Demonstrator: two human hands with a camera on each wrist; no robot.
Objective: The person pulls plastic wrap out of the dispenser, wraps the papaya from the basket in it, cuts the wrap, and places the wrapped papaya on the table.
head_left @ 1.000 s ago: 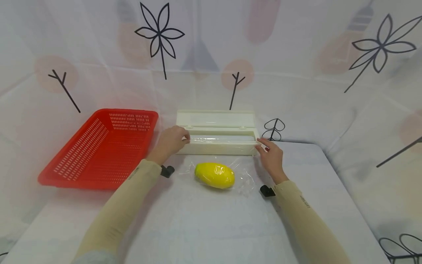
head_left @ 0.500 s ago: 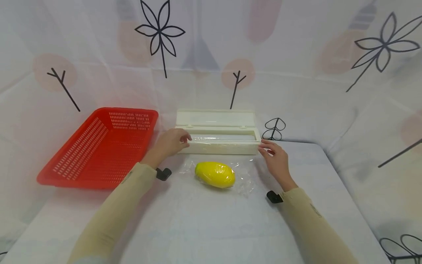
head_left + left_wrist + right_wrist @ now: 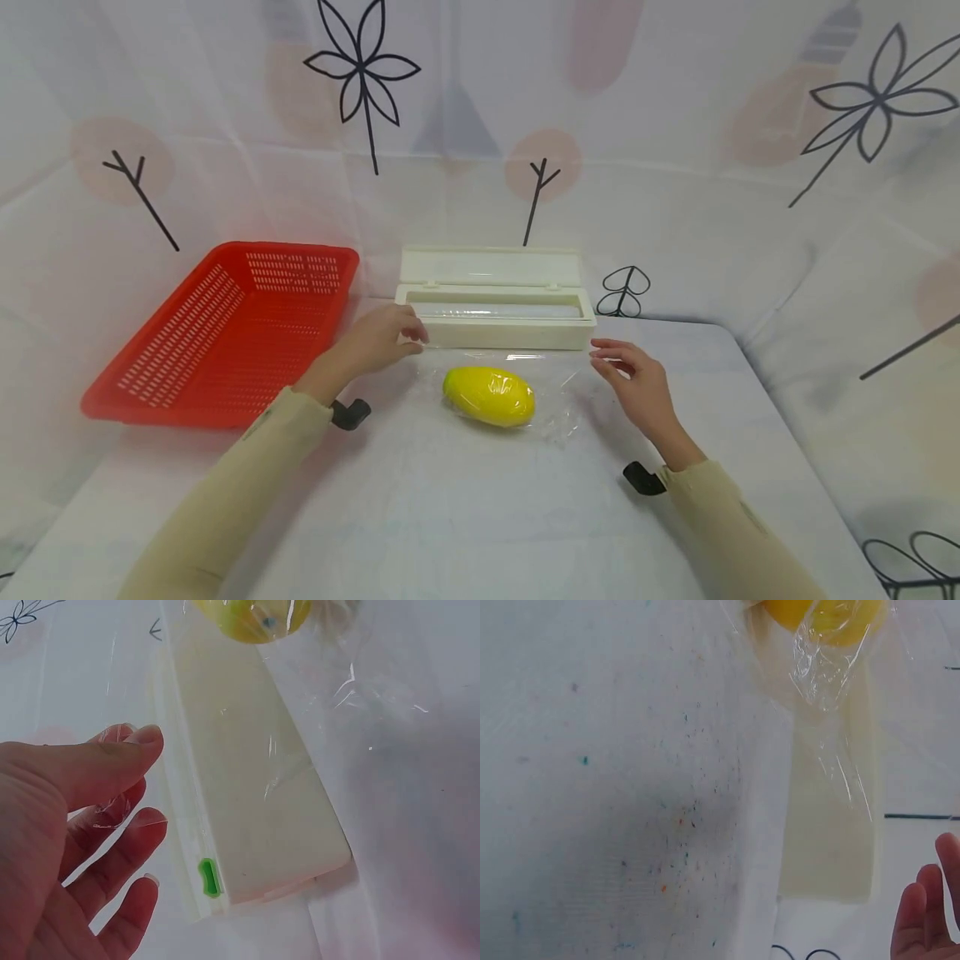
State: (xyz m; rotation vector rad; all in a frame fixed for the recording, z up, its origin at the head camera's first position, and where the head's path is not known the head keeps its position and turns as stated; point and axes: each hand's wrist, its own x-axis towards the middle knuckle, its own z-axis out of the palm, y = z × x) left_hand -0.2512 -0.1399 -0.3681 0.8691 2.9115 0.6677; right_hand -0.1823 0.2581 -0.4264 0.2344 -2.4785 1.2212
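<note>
Left hand (image 3: 382,337) is pinching the film (image 3: 558,387) edge near the dispenser's (image 3: 498,321) left end; right hand (image 3: 633,383), fingers relaxed, is hovering apart. Yellow fruit (image 3: 489,396), glossy and film-covered, is lying on the desk (image 3: 465,500) before the dispenser. Both hands are now drawn back from the dispenser.

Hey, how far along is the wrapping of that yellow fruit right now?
Done: the yellow fruit lies on the table in clear film. In hand: the left hand pinches a fresh sheet's corner beside the open film dispenser; the right hand hovers at the other side. Left, probably: laying that sheet down; the red basket holds nothing.
</note>
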